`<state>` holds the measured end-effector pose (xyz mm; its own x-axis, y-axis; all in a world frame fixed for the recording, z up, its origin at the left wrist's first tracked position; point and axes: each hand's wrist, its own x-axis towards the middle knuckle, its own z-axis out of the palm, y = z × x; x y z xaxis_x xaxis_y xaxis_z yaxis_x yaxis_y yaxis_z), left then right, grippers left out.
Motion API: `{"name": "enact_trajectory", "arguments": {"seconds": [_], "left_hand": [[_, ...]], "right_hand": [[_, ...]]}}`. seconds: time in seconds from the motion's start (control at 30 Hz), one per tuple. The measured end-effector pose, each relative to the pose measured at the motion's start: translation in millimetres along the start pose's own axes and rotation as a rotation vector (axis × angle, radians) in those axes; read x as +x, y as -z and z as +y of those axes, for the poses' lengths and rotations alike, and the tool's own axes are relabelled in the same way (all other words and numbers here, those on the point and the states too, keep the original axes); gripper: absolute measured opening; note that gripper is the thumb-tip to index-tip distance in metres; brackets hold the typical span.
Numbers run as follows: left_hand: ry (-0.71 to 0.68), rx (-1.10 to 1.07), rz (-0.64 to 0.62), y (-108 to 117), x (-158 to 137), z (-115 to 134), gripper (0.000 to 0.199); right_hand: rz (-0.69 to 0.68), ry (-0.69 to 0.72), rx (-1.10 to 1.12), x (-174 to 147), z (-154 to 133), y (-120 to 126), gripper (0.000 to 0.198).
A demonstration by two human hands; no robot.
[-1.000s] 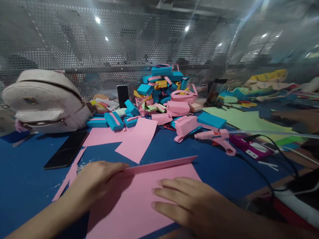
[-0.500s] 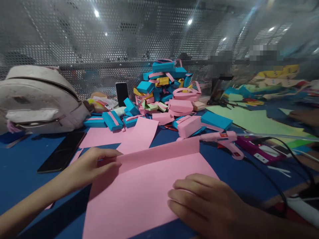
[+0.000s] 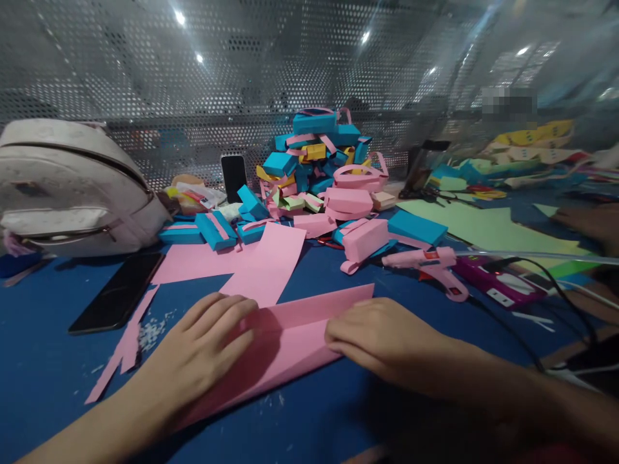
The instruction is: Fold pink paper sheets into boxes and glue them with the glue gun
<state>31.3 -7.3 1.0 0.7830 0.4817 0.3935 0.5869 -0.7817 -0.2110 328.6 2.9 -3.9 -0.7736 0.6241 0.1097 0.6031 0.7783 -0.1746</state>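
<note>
A sheet of pink paper (image 3: 294, 345) lies on the blue table before me, its far strip standing up along a crease and its near part folded over. My left hand (image 3: 213, 341) curls over the left end of the sheet, fingers at the far strip and thumb nearer me. Toward the right end, my right hand (image 3: 372, 335) grips the paper with its fingers bent together. Both hands partly hide the folds. Beyond the right hand rests a pink glue gun (image 3: 430, 261), apart from the paper.
Behind are a pile of blue, pink and yellow paper boxes (image 3: 314, 122) and another pink sheet (image 3: 268, 264). A black phone (image 3: 118, 293), paper strips (image 3: 120, 348) and a white backpack (image 3: 72, 187) are left. A purple power strip (image 3: 500, 283) and green paper (image 3: 478, 225) lie right.
The sheet's near part has been folded up and away from me. My left hand has moved over the paper, and my right hand has gone from lying flat to gripping it.
</note>
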Motion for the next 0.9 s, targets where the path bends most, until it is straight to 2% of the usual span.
{"name": "enact_trajectory", "arguments": {"seconds": [0.13,0.2,0.3,0.47,0.6,0.77,0.9], "left_hand": [[0.108,-0.339,-0.247,20,10,-19,0.036],[0.134,-0.399,-0.258,28,16,-25,0.036],[0.11,-0.32,-0.191,29,19,-20,0.034],[-0.016,-0.125,-0.167,10,7,10,0.038],[-0.094,0.031,-0.136,-3,-7,25,0.041],[-0.142,0.103,-0.145,-15,-21,31,0.062],[-0.121,0.122,-0.173,-22,-25,29,0.067]], "right_hand": [[-0.096,-0.085,0.118,18,5,4,0.022],[-0.092,-0.092,0.131,25,7,2,0.021],[-0.082,-0.088,0.13,32,9,-2,0.021],[-0.074,-0.071,0.012,40,15,-6,0.02],[-0.102,-0.115,-0.01,44,19,-8,0.022],[-0.113,-0.152,0.069,46,24,-14,0.021],[-0.102,-0.153,0.108,47,29,-21,0.019]]}}
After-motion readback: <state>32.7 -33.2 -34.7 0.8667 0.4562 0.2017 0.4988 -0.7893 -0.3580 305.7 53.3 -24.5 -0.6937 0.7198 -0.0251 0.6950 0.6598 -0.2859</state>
